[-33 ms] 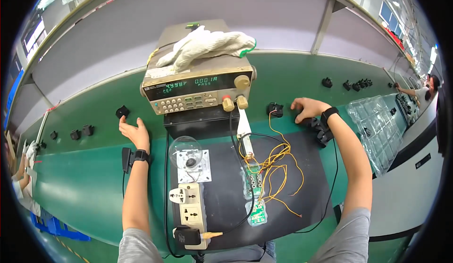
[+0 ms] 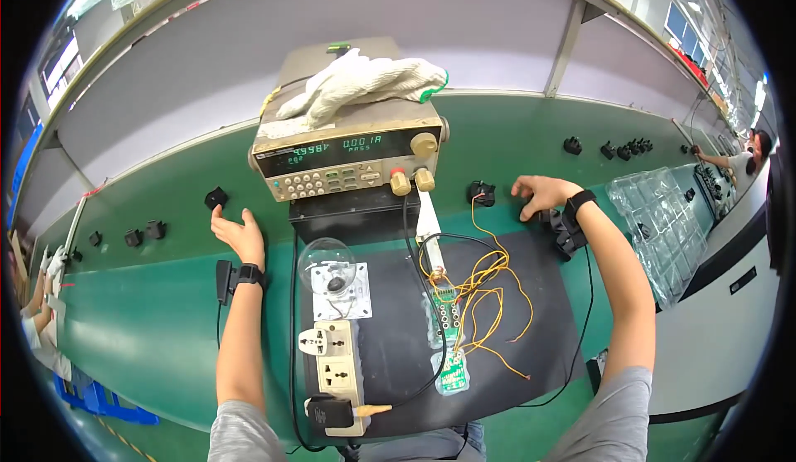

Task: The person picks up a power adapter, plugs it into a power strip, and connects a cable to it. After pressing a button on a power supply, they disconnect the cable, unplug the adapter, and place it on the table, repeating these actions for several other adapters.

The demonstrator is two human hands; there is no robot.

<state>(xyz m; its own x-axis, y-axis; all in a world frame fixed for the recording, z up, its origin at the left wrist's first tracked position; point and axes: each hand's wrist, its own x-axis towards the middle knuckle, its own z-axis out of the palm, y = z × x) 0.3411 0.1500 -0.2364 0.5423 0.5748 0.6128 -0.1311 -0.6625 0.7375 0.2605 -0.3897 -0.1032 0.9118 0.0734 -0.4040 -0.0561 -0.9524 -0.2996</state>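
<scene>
My left hand (image 2: 238,234) is open on the bench left of the bench power instrument (image 2: 344,159). Its index fingertip meets the near edge of a small black block-shaped part (image 2: 216,198). On the right, my right hand (image 2: 543,194) is open, with bent fingers and a gap between thumb and fingers. Under its palm and wrist lie black parts (image 2: 566,236), partly hidden. Left of its fingertips sits another black part (image 2: 481,193) with a yellow wire. Black bands circle both wrists. Yellow wires (image 2: 489,284) run across the dark mat to green circuit boards (image 2: 446,308).
A cream power strip (image 2: 338,371) with a black adapter (image 2: 330,413) and a clear dome on a white plate (image 2: 352,296) stand on the mat. White gloves (image 2: 365,85) lie on the instrument. Clear trays (image 2: 659,234) are at right. More black parts line the bench; people work at both ends.
</scene>
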